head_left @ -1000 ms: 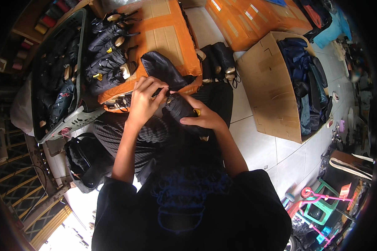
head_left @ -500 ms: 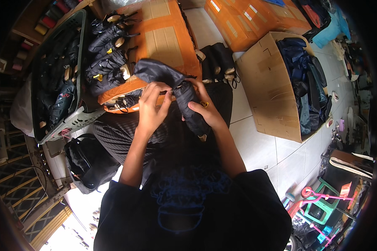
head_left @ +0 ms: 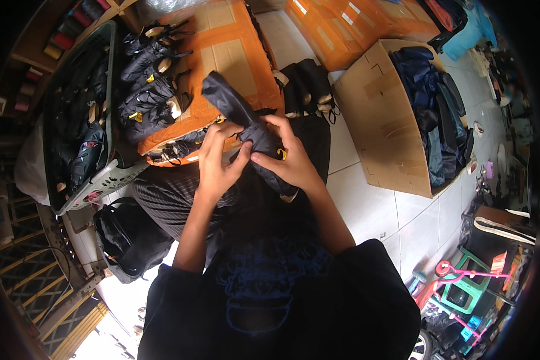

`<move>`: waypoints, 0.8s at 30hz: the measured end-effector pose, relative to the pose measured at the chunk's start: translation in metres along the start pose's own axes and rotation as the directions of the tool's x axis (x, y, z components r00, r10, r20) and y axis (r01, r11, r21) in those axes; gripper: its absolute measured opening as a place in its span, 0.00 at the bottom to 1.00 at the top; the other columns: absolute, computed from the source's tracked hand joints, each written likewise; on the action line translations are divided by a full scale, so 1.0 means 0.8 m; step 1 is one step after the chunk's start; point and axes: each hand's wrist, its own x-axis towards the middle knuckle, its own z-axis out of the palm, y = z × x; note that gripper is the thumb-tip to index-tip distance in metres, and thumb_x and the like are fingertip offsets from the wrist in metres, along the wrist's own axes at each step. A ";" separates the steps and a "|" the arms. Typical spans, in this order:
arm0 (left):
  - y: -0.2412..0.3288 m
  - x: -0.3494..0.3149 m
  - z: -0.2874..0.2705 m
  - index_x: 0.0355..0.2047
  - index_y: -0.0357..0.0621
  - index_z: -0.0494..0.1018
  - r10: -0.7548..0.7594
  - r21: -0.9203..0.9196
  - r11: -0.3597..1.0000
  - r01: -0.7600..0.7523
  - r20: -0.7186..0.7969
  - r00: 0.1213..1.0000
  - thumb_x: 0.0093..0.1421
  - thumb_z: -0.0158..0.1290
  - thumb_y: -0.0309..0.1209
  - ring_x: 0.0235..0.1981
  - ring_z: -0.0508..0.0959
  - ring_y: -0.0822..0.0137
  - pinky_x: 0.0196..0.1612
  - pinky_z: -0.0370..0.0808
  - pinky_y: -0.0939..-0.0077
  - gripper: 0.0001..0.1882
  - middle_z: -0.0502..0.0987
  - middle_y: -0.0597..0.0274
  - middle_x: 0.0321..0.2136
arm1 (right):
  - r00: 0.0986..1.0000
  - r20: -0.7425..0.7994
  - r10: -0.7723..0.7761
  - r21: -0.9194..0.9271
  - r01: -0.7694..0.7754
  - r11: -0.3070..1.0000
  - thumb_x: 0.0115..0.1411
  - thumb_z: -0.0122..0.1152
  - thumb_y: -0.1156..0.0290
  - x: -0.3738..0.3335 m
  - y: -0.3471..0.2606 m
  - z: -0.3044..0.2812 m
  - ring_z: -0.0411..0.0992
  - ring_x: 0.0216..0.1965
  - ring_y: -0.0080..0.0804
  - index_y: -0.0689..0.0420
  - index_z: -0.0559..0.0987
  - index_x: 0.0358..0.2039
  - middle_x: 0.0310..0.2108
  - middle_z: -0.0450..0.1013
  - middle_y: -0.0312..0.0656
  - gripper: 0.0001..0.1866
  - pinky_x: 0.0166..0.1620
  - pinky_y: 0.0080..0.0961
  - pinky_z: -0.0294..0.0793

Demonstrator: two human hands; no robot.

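Observation:
Above my lap I hold a black folded umbrella (head_left: 267,172), tilted with its pale handle end toward me. A black fabric sleeve (head_left: 227,101) extends from its far end, up and to the left. My left hand (head_left: 218,163) pinches the cloth at the middle with thumb and fingers. Around the other side, my right hand (head_left: 295,161) grips the umbrella, its thumb near a small yellow tag (head_left: 282,154). Where the sleeve overlaps the umbrella is partly hidden by my fingers. Several similar black umbrellas (head_left: 145,99) lie on the taped carton (head_left: 225,63) in front of me.
A crate (head_left: 113,72) of dark umbrellas stands at left, with a black bag (head_left: 129,237) below it. More umbrellas (head_left: 309,84) lie right of the carton. An open cardboard box (head_left: 381,120) of dark cloth stands on the tiles at right, near a green stool (head_left: 469,282).
The sleeve, bent over to the left before, now stands nearly in line with the umbrella. My right hand has turned slightly and its thumb has come closer to my left thumb.

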 end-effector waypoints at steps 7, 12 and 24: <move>-0.001 -0.014 0.017 0.34 0.34 0.76 0.035 0.149 0.989 -0.013 -0.146 0.989 0.54 0.59 0.14 0.33 0.80 0.57 0.38 0.76 0.70 0.08 0.79 0.53 0.32 | 0.993 -0.111 -0.028 -0.051 0.023 0.998 0.52 0.74 0.69 -0.002 0.010 0.011 0.74 0.46 0.31 0.61 0.62 0.53 0.44 0.74 0.48 0.34 0.48 0.28 0.73; -0.003 -0.036 0.027 0.36 0.35 0.76 0.106 0.145 0.986 -0.084 -0.156 0.982 0.52 0.59 0.11 0.31 0.80 0.57 0.37 0.77 0.68 0.12 0.78 0.55 0.31 | 0.966 -0.250 -0.068 -0.023 0.064 0.998 0.53 0.73 0.69 -0.003 0.024 0.018 0.73 0.43 0.27 0.60 0.63 0.50 0.40 0.74 0.47 0.31 0.45 0.26 0.73; -0.014 -0.002 -0.005 0.46 0.34 0.78 -0.105 -0.028 0.994 0.109 0.107 0.989 0.56 0.56 0.19 0.48 0.79 0.53 0.54 0.72 0.64 0.15 0.80 0.48 0.46 | 0.983 -0.184 0.004 -0.063 -0.016 0.998 0.53 0.74 0.66 -0.004 0.018 0.016 0.74 0.40 0.26 0.60 0.64 0.47 0.37 0.75 0.46 0.29 0.42 0.24 0.73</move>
